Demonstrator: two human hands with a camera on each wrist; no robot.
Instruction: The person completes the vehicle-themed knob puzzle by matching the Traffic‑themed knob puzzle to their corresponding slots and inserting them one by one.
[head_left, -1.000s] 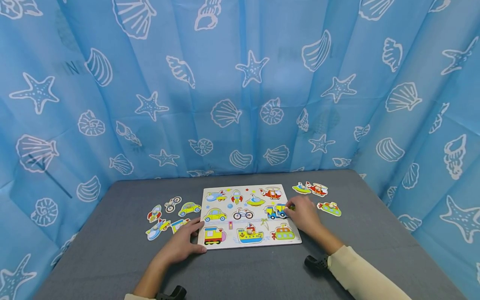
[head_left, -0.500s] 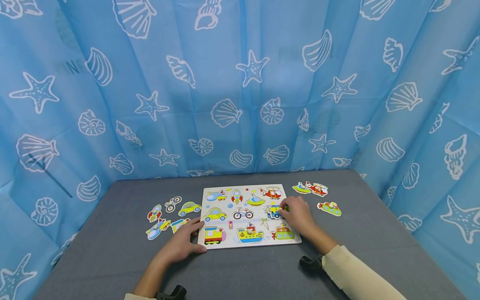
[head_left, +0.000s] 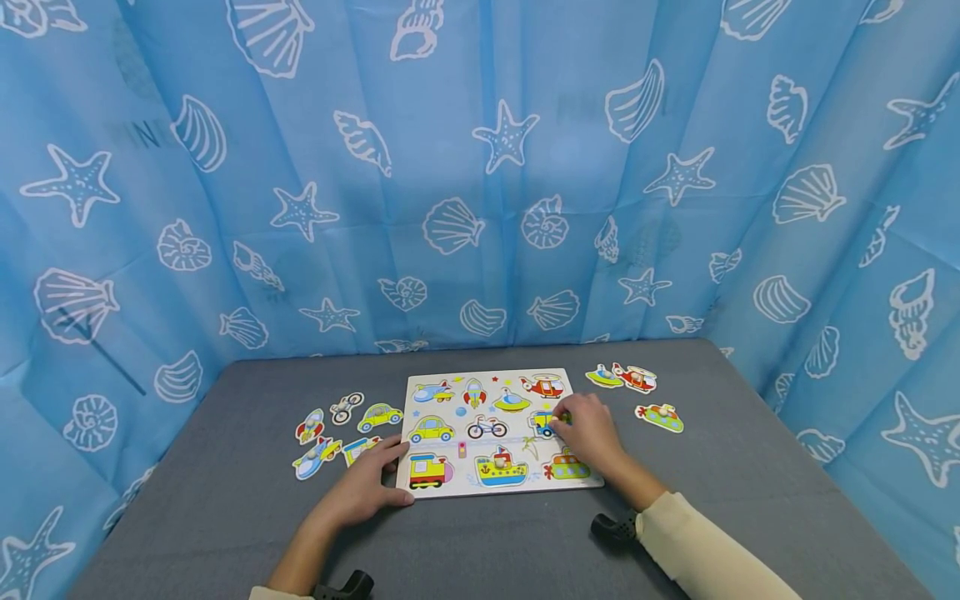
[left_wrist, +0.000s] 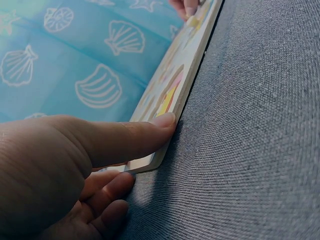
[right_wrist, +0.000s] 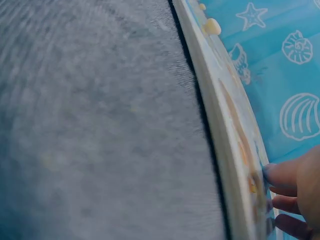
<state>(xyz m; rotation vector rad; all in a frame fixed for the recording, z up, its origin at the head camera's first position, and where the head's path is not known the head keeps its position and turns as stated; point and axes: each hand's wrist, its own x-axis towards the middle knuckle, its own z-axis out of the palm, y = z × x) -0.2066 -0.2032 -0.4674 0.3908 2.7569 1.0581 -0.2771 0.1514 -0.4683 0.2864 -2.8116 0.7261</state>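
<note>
A white puzzle board (head_left: pixel 435 448) printed with vehicles lies mid-table. My left hand (head_left: pixel 363 483) holds its near left corner; in the left wrist view the thumb (left_wrist: pixel 135 140) presses along the front edge and the fingers bend at the side. Over the board's right part, my right hand (head_left: pixel 592 427) pinches a blue-and-yellow truck piece (head_left: pixel 542 423) at the printed truck shape. The fingers cover the piece's right side. A boat piece (head_left: pixel 501 473) with a knob sits in the board's front row. In the right wrist view, the right fingertips (right_wrist: pixel 282 175) are close against the board's face.
Left of the board lie a rocket (head_left: pixel 309 427), a bicycle (head_left: pixel 346 409), a car (head_left: pixel 380 417), an airplane (head_left: pixel 317 458) and a train piece (head_left: pixel 358 451), partly behind the left hand. At right are a flying saucer (head_left: pixel 603 377), a helicopter (head_left: pixel 634 378) and a submarine (head_left: pixel 660 418).
My right hand has shifted left with the truck piece, bringing it from the right of the printed truck onto it. The left hand and the board have stayed still.
</note>
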